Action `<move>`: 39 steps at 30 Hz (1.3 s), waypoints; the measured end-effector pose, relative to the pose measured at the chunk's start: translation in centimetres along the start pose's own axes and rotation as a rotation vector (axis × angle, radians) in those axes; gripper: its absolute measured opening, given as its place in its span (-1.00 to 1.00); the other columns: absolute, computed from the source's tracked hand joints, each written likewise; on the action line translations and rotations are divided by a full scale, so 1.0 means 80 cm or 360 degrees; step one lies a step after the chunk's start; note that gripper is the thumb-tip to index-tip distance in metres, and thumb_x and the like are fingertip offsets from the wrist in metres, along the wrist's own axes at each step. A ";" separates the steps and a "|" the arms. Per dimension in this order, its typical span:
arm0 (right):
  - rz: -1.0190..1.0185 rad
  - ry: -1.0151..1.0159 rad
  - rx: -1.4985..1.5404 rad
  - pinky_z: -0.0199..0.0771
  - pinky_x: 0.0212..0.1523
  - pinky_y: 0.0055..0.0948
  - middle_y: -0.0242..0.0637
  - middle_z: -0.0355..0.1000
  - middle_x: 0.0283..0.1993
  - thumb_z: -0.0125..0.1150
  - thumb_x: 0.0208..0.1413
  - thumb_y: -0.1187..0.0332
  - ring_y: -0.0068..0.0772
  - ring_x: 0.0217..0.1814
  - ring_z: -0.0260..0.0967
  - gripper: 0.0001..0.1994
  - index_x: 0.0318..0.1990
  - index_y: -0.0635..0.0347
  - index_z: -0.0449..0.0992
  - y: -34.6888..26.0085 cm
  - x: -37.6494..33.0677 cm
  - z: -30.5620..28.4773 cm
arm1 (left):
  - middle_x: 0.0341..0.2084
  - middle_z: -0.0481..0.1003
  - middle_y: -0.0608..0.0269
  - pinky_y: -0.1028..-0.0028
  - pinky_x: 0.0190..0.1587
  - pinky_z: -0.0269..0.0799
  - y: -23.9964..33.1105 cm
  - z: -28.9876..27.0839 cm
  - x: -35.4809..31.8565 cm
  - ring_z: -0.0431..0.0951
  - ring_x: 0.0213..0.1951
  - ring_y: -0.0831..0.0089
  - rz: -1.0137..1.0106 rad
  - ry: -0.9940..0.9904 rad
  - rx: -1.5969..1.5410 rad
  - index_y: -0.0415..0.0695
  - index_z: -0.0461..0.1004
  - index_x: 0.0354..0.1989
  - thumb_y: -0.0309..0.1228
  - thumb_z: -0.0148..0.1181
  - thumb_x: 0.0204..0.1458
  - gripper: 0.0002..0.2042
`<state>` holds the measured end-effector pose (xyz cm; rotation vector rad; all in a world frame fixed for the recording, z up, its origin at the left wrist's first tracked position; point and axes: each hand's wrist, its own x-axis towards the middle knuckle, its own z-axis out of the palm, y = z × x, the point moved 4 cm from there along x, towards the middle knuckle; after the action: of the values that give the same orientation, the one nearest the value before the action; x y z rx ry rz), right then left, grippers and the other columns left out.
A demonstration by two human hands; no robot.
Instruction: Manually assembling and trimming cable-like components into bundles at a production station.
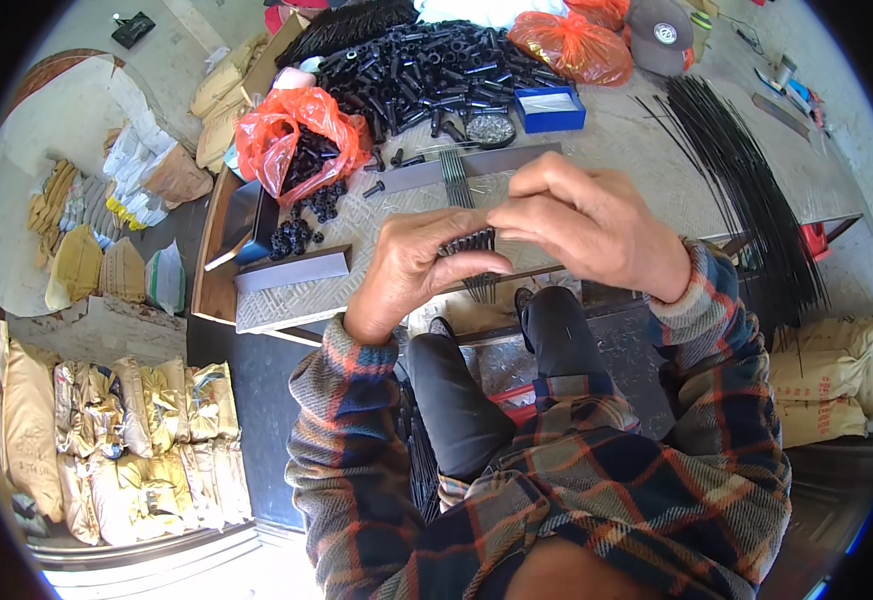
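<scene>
My left hand (414, 262) is closed around a short black ribbed piece (468, 242), held between thumb and curled fingers above the table's near edge; its exact kind does not show. Close beside it, my right hand (588, 222) is pinched, fingertips at the piece's right end. Whatever lies between those fingertips is hidden. Beneath the hands, a bundle of thin rods (453, 172) lies across a flat grey metal strip (406, 178) and juts past the near edge. Loose black bolts (374, 188) lie left of the strip.
A heap of black bolts (426, 70) covers the table's far side, near a blue box (549, 108) and a round dish (490, 128). Red plastic bags (256, 135) stand around it. Long black rods (746, 190) overhang the right edge. Filled sacks (141, 440) sit at left.
</scene>
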<state>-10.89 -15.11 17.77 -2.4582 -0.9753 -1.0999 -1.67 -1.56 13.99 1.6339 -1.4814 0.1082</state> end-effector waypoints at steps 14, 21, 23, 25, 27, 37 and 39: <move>-0.0121 -0.0167 -0.0269 0.30 -0.50 -0.51 -0.39 0.26 -0.42 0.19 -0.17 0.27 -0.46 -0.45 0.31 -0.76 -0.31 0.11 0.42 -0.025 0.018 0.027 | -0.08 0.40 0.09 0.18 0.04 0.23 -0.053 0.059 -0.034 0.36 0.02 0.24 -0.0077 -0.0129 0.0582 -0.07 0.48 -0.18 0.06 0.28 -0.38 -0.42; -0.0231 -0.0772 -0.0084 0.15 -0.57 -0.53 -0.49 0.15 -0.53 0.23 -0.29 0.21 -0.57 -0.57 0.21 -0.81 -0.49 0.00 0.40 -0.067 -0.014 -0.023 | 0.23 0.07 0.23 0.22 0.23 -0.03 -0.109 0.120 -0.089 0.01 0.26 0.29 -0.0120 -0.0397 0.1119 0.08 0.13 0.20 -0.20 0.24 -0.36 -0.21; -0.0273 -0.0976 0.0032 0.14 -0.59 -0.55 -0.48 0.16 -0.52 0.18 -0.27 0.23 -0.59 -0.56 0.22 -0.84 -0.55 0.02 0.36 -0.088 -0.021 -0.054 | 0.17 0.18 0.23 0.24 0.22 -0.01 -0.100 0.124 -0.085 0.12 0.22 0.28 0.0037 -0.0243 0.1102 -0.02 0.27 0.10 -0.41 0.28 -0.42 -0.29; -0.0362 -0.0908 0.0270 0.14 -0.59 -0.58 -0.49 0.18 -0.47 0.17 -0.28 0.23 -0.61 -0.57 0.17 -0.82 -0.62 0.04 0.30 -0.096 -0.020 -0.106 | 0.10 0.26 0.23 0.24 0.22 0.00 -0.070 0.108 -0.097 0.18 0.19 0.28 -0.0047 -0.0118 0.0922 -0.06 0.33 0.01 -0.41 0.29 -0.42 -0.37; -0.0345 -0.0843 0.0279 0.12 -0.59 -0.58 -0.51 0.18 -0.45 0.20 -0.30 0.19 -0.63 -0.61 0.11 -0.78 -0.63 0.03 0.30 -0.104 -0.051 -0.176 | -0.31 0.49 0.22 0.30 -0.05 0.31 -0.012 0.112 -0.071 0.47 -0.12 0.26 0.0093 0.0354 0.0557 -0.13 0.44 -0.39 -0.37 0.31 -0.43 -0.67; 0.1624 -0.0948 0.1258 0.38 -0.38 -0.45 -0.23 0.32 -0.25 0.35 -0.19 0.34 -0.44 -0.29 0.36 -0.59 -0.17 0.17 0.31 -0.051 -0.261 -0.061 | -0.76 0.23 0.27 0.38 -0.58 0.26 -0.022 -0.021 -0.060 0.33 -0.64 0.28 0.0184 -0.0303 0.1293 -0.13 0.33 -0.76 0.09 0.23 -0.47 -0.53; 0.1511 -0.1253 0.1495 0.37 -0.11 -0.41 -0.16 0.29 -0.02 0.23 -0.06 0.23 -0.34 -0.10 0.37 -0.48 0.06 0.21 0.24 -0.055 -0.311 0.069 | -0.73 0.32 0.30 0.38 -0.55 0.31 -0.029 -0.015 -0.060 0.41 -0.60 0.29 0.0324 -0.0808 0.1483 -0.12 0.38 -0.77 0.13 0.21 -0.49 -0.52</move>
<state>-22.81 -20.84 -4.47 -2.0008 -0.2105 0.5622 -0.51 2.54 10.60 2.3427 -2.1749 0.6097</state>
